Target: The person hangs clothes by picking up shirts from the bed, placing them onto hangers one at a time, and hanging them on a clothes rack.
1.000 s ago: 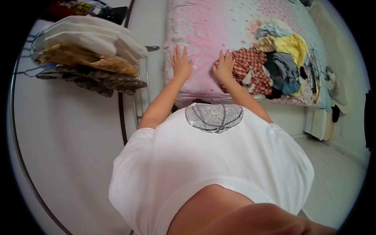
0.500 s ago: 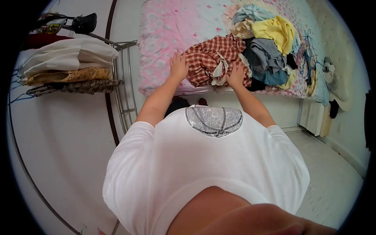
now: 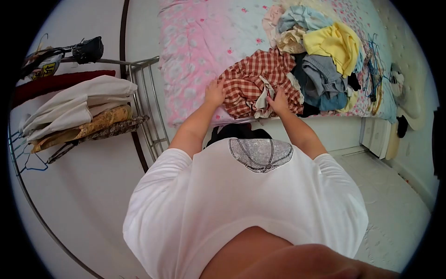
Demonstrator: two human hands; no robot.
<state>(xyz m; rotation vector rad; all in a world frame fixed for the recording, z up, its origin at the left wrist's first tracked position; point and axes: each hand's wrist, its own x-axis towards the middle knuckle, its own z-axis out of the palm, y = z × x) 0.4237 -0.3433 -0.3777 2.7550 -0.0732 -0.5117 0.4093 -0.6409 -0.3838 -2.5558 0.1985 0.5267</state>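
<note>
Head view: a red-checked garment is touched by both bare hands at the near edge of a bed.
The garment is laid crumpled on the pink-patterned bedding, with cream fabric showing among its folds. Its left edge is touched by the left hand, and the folds beside the cream fabric by the right hand, its thumb set apart; whether cloth is gripped or merely pressed cannot be told for either. Just right of the garment, a grey garment and a yellow garment are heaped, with hangers bunched beyond. To the left, a white garment is hung on a metal rack.
</note>
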